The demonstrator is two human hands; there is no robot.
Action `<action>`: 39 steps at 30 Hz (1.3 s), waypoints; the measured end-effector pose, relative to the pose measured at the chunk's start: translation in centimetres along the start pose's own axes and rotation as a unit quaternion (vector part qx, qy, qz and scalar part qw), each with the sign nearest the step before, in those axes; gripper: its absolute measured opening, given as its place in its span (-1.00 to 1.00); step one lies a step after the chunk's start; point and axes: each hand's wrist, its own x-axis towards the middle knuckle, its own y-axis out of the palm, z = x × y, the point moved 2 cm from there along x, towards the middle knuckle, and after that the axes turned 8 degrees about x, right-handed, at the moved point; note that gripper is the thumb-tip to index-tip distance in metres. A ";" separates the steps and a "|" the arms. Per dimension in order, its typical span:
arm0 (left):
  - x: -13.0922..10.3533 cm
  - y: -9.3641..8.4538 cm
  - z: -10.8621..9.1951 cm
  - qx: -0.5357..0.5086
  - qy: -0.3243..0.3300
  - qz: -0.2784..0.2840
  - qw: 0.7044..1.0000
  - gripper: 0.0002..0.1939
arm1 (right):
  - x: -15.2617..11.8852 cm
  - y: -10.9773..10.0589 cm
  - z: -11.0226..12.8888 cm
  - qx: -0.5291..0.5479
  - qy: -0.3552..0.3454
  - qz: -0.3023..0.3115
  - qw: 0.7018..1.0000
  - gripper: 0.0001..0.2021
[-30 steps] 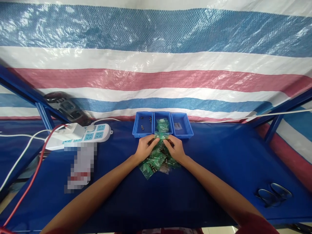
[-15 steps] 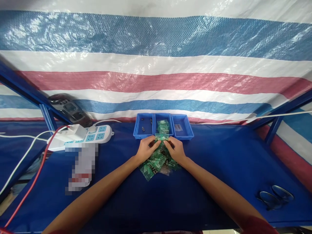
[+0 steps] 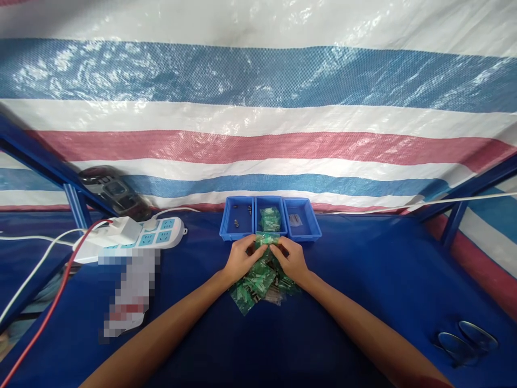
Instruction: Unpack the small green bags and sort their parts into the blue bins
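My left hand (image 3: 244, 257) and my right hand (image 3: 291, 260) face each other, pinching the two sides of a small clear plastic bag (image 3: 267, 238) with green pieces in it. Under and in front of the hands lies a pile of similar green bags (image 3: 254, 285), mixed with some dark metal parts. Just beyond stand three blue bins side by side. The left bin (image 3: 230, 235) has several small dark metal parts, the middle bin (image 3: 276, 200) holds green bags, and the right bin (image 3: 309, 221) contains a small clear packet. My fingers partly cover the held bag.
On the left are a white power strip (image 3: 172, 237) with plugs, a red cable (image 3: 60, 296), white cables, a blurred-out item (image 3: 133, 291) and a dark wrapped object (image 3: 115, 191). Glasses (image 3: 464, 345) rest at the right. A striped sheet (image 3: 258, 145) hangs behind the blue table (image 3: 363, 291).
The view has tilted slightly, so everything sits a little lower in the picture. Both hands keep their pinch on the bag, with hardly any movement between them.
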 end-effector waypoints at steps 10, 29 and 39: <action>0.0 0.1 -0.5 -0.013 0.062 -0.004 0.998 -0.84 | -0.2 -0.5 -0.1 0.023 -0.005 -0.018 1.000 -0.79; -0.2 0.1 -0.1 -0.044 0.019 -0.010 0.999 -0.79 | -0.5 -0.2 -0.3 0.012 0.019 0.013 1.000 -0.81; 0.0 -0.3 -0.3 -0.015 0.030 -0.025 0.999 -0.78 | -0.3 -0.3 -0.1 0.022 0.009 -0.004 1.000 -0.75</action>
